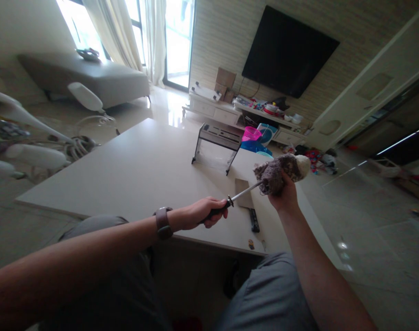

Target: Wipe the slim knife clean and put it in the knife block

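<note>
My left hand [214,212] is closed round the black handle of a honing steel [244,191], whose thin rod points up and to the right. The rod's far end goes into a fluffy brown and white cloth [273,177], bunched in my right hand [285,195]. The fingers of my right hand are wrapped round the cloth, partly hidden behind it. Below the rod, a cleaver [244,195] lies flat on the white table [126,174], its black handle towards me. A knife block [218,145] with a slotted top and clear sides stands farther back.
Two small items, one a yellowish and dark piece [251,244], lie near the table's front edge. White chairs [37,156] stand at the left. Beyond the table are a pink basket [251,134], a low cabinet [212,110] and a wall-mounted television [288,50].
</note>
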